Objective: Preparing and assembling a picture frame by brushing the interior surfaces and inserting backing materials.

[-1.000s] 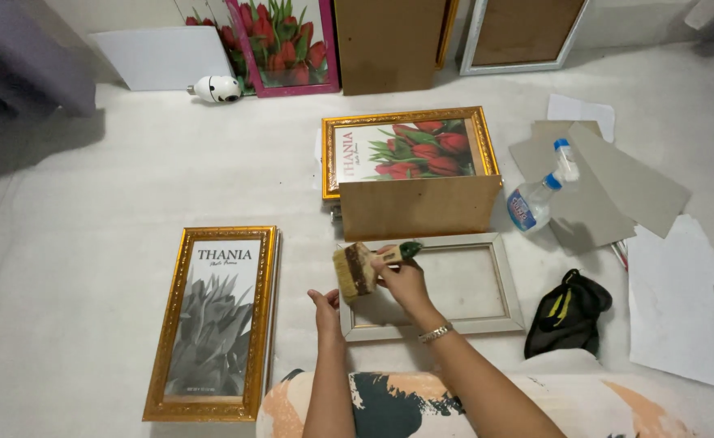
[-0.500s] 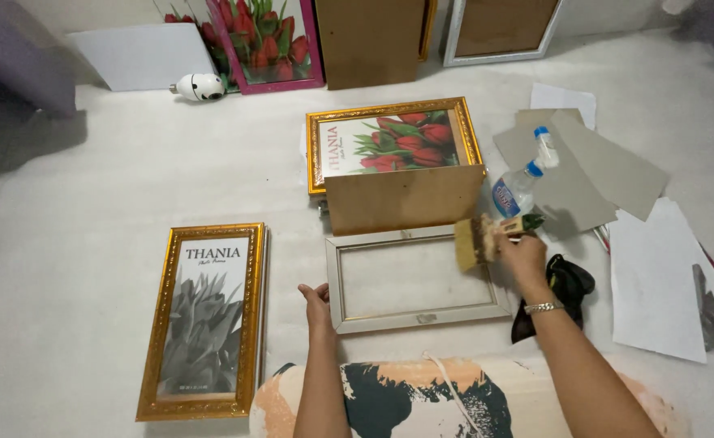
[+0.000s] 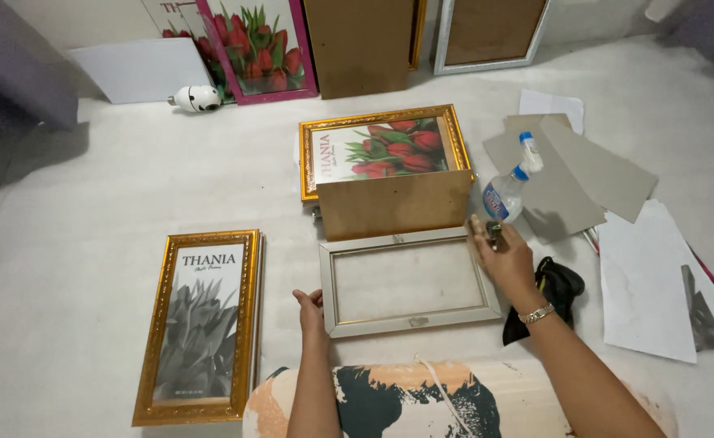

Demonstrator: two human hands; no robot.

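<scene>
Left hand (image 3: 311, 310) open on the grey frame (image 3: 410, 281); right hand (image 3: 505, 255) clamped on a brush (image 3: 487, 230) beside the spray bottle (image 3: 507, 191)

Single head view looks steeply down, fairly near, probably seated, onto floor (image 3: 113, 186).

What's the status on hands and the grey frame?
Left hand flat on grey frame left edge. Right hand at frame's right corner, gripping a brush. Spray bottle and black cloth close by on the right.
</scene>
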